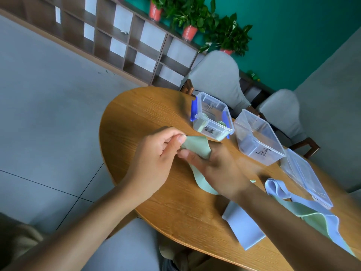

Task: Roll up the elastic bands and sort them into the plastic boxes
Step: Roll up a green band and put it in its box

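A: What is each grip doing?

B: The left hand point(156, 159) is pinching the free end of a green elastic band point(197, 146) between thumb and forefinger, fingers closed on the fabric. The right hand point(216, 169) is closing around the same band from the 3 o'clock side, its fingers curled over the strip; the palm side is hidden, so I cannot tell how firmly it is clamping.

A: And where is the band itself lying?

B: Its upper end is bunching between the two hands, above the wooden counter point(140, 110). The rest is trailing out under the right hand toward 6 o'clock and resting on the counter.

A: So which step is this?

B: I judge the rolling is just starting: no tight coil is showing yet, only a folded end.

A: What is waiting around them?

B: At 1 o'clock from the hands, a clear box with blue clips point(212, 118) is holding what look like green rolls already. Just beside it, toward 3 o'clock, an open clear box point(257, 137) is looking empty, and a loose lid point(306, 180) is lying beyond that. At 5 o'clock, a pale blue band point(244, 225) and another green band point(316, 218) are lying unrolled, overlapping.

A: What does the next move call for?

B: Probably turning the pinched end over itself while the right hand is feeding the tail with light tension, then placing the roll in the clipped box with the other green ones.
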`<state>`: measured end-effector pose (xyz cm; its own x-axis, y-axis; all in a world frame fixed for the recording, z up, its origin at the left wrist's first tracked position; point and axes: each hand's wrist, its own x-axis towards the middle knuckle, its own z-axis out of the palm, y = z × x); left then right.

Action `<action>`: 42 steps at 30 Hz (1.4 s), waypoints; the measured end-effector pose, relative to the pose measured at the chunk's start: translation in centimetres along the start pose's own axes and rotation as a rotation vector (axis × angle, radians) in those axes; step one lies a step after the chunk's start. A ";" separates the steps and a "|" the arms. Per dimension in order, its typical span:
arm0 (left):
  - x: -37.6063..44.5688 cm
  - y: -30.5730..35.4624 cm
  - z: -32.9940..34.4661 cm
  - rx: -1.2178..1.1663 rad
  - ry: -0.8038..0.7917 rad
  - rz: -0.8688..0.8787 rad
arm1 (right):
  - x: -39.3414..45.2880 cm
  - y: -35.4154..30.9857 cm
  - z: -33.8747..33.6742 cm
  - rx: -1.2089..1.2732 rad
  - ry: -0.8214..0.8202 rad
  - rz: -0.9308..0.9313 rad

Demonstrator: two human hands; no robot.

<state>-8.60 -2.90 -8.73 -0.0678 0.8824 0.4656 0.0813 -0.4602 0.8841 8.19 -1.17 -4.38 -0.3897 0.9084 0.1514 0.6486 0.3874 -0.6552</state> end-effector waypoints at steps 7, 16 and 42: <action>0.2 1.2 -0.8 -0.120 0.234 -0.015 | 1.4 -1.7 -0.5 -0.117 0.008 -0.040; 1.0 1.6 -1.9 -0.228 0.335 -0.119 | 1.0 -1.7 -0.4 0.014 -0.263 0.123; 2.1 -0.2 -3.0 -0.402 0.447 -0.283 | 0.3 -1.0 1.2 0.469 -0.376 0.170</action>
<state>-11.76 -1.23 -7.82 -0.4449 0.8889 0.1090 -0.3719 -0.2942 0.8804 6.59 -1.47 -4.57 -0.5652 0.8008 -0.1985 0.3992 0.0549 -0.9152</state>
